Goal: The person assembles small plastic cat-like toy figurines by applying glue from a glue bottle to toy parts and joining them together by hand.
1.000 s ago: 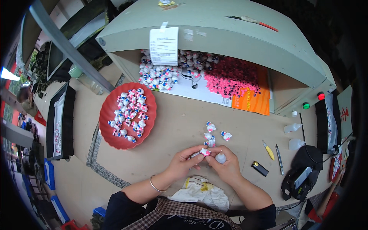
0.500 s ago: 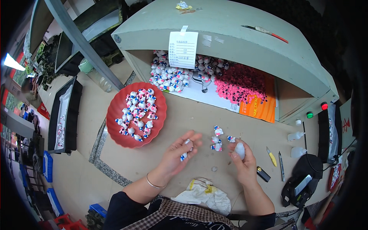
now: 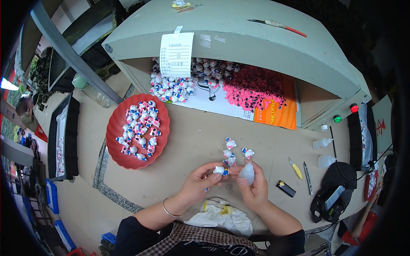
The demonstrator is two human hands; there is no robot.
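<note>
Head: L fingers (image 3: 205,169) w/ prob figurine (image 3: 219,170)

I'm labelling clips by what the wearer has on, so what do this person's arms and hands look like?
Both the left hand and the right hand are ungloved. A thin, silvery bangle circles the left wrist; the right wrist shows none. Dark sleeves leave both forearms uncovered, and no cables show on them.

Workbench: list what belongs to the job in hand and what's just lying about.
Apparently in the job:
figurine in the left hand
squeeze bottle in the right hand
red bowl of figurines

Seemingly lying about:
black lighter
yellow-handled knife
paintbrush
</note>
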